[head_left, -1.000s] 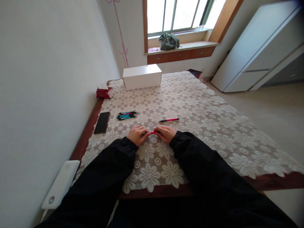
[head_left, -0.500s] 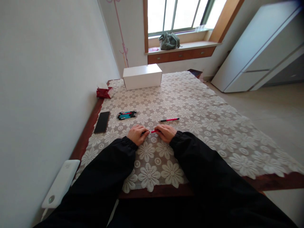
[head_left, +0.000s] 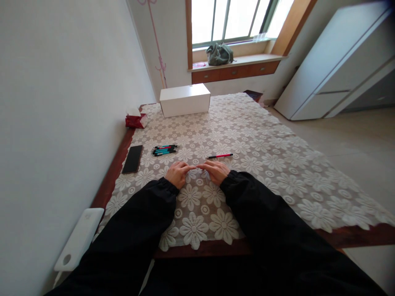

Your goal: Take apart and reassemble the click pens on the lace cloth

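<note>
I see my left hand [head_left: 177, 174] and right hand [head_left: 217, 171] low in the middle of the frame, resting on the lace cloth [head_left: 262, 164] that covers the bench, fingertips meeting. Both are curled closed around something too hidden to name; I cannot tell what they grip, only that the fingers are bunched over it. Just above the right hand lies a single red pen [head_left: 220, 156], apart from both hands. Up and to the left sits a small bundle of pens [head_left: 165, 149], laid side by side, with a black phone [head_left: 132, 159] beside it. My judgement: the bundle is handled work, the lone red pen remains.
</note>
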`<move>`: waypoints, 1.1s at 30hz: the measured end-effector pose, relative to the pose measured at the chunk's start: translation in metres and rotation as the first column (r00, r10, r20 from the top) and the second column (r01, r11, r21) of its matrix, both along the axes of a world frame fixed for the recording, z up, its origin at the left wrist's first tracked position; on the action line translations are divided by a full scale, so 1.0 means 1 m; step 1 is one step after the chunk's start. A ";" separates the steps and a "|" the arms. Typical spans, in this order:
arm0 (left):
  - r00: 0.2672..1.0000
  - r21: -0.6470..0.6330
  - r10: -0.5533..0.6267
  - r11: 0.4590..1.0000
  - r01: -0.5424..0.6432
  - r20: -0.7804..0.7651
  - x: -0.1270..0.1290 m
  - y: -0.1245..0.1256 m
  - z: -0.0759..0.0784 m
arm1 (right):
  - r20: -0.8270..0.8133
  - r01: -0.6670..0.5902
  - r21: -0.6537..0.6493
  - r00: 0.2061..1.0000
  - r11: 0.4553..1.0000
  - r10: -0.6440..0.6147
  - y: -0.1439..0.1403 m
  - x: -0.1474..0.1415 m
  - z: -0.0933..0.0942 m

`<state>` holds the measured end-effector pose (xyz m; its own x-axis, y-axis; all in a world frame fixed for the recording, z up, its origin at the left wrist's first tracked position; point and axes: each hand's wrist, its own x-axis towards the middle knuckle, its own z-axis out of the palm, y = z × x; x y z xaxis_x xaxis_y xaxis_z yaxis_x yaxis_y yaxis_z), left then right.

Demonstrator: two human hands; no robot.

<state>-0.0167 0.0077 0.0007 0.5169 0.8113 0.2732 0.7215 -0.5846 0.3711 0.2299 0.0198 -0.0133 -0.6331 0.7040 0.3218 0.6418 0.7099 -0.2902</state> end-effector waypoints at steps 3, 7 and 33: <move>1.000 -0.004 -0.007 1.000 0.007 -0.007 0.000 0.000 -0.001 | 0.005 -0.007 0.013 1.000 1.000 0.007 0.001 0.000 0.001; 0.996 -0.037 0.037 0.999 -0.035 0.078 0.002 -0.001 0.000 | -0.011 0.000 0.004 1.000 1.000 0.000 0.002 0.002 0.002; 0.987 -0.050 0.146 0.989 -0.142 0.070 0.001 0.001 0.000 | -0.009 0.074 -0.016 0.997 0.997 -0.074 -0.001 0.002 0.006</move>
<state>-0.0153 0.0084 0.0011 0.3737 0.8880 0.2679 0.7670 -0.4583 0.4490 0.2324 0.0193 -0.0070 -0.5757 0.7540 0.3164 0.6896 0.6556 -0.3077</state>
